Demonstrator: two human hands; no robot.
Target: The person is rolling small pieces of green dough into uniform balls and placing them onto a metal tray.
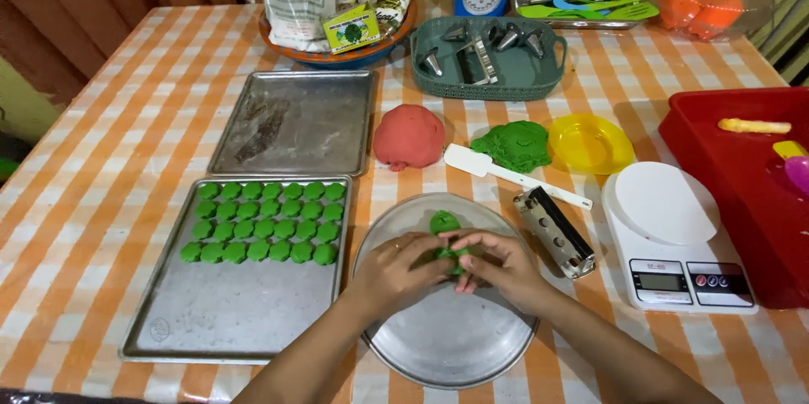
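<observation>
1. Both hands meet over the round metal plate [447,345]. The left hand [396,269] and the right hand [497,267] curl their fingertips inward around a small lump of green dough [452,257], which shows only as slivers between the fingers.
2. The fingers of both hands are bent and nearly closed on the lump, pinching it from either side. How hard they press cannot be told.
3. A second green piece [444,222] lies on the plate just beyond the fingertips, apart from them.
4. Judged risk: the dough looks soft, so too firm a pinch could squash it out of shape or leave it unlike the green pieces [265,220] set in rows on the baking tray [227,320] to the left of the left hand.
5. Judged risk: soft dough may stick to the fingers and tear when let go.
6. Judged risk: the metal cutter [556,231] lies close beside the right hand, and a wide sweep of that wrist could knock it toward the white scale [674,235].
7. The red dough ball [409,136] and the green dough mound [512,144] sit well beyond the fingers.
</observation>
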